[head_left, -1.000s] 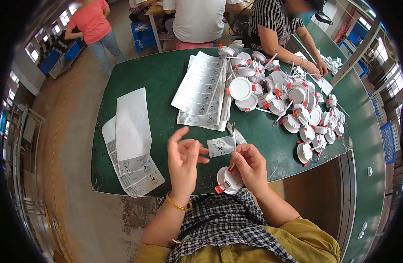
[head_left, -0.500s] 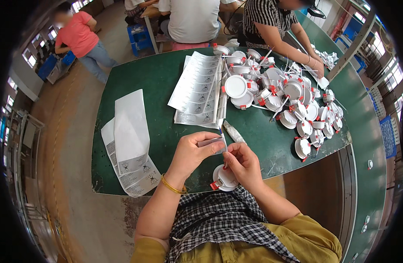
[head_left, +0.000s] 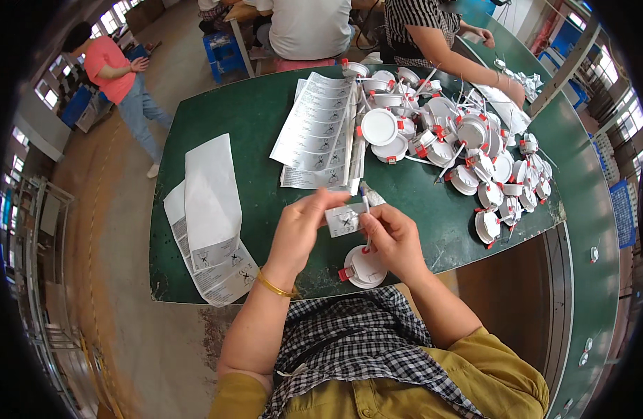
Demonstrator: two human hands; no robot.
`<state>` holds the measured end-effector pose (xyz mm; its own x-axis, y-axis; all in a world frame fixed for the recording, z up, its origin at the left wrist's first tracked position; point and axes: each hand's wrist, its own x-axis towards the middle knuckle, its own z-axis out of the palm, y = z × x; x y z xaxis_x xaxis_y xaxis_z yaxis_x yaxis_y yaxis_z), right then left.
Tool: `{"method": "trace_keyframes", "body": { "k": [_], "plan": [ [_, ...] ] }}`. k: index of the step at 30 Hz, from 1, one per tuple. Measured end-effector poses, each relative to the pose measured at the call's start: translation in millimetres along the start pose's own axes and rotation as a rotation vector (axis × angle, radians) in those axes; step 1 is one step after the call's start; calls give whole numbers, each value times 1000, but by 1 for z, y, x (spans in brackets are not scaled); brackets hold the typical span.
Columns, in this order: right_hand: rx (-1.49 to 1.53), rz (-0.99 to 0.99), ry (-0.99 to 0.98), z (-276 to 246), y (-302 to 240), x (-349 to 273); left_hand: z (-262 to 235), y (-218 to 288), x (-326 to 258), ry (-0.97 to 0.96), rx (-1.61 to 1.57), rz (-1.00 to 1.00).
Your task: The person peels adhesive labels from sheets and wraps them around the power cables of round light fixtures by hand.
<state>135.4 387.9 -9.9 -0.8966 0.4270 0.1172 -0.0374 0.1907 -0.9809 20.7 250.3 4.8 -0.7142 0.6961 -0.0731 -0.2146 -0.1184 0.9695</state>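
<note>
Round white lamp (head_left: 367,268) with cable (head_left: 365,198), left of and nearer than the lamp heap (head_left: 471,131). The right hand (head_left: 392,236) pinches the cable beside a small label (head_left: 343,222); the left hand (head_left: 299,229), half-curled, adjoins the label, whether gripping cannot be told.

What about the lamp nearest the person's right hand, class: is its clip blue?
No, the white lamp shows a red clip at its left edge.

Small printed label (head_left: 341,221) at white cable (head_left: 365,200); round white lamp (head_left: 368,268) below.
</note>
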Motion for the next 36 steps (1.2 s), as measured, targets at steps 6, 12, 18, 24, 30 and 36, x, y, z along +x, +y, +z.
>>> {"method": "trace_keyframes", "body": {
  "k": [6,12,18,24,30,36],
  "plan": [
    [97,83,60,4,1,0,-5,-26,-16,37,-63,12],
    [5,-46,112,7,10,-6,8,-23,-24,122,377,199],
    [154,60,87,6,4,-6,10,-28,-22,139,-135,57],
    [108,100,52,3,-5,4,12,-38,-16,108,57,118],
    [-244,-236,150,8,1,11,9,-38,-18,111,118,134],
    [-155,-189,187,11,7,14,9,-37,-14,77,-158,35]
  ]
}}
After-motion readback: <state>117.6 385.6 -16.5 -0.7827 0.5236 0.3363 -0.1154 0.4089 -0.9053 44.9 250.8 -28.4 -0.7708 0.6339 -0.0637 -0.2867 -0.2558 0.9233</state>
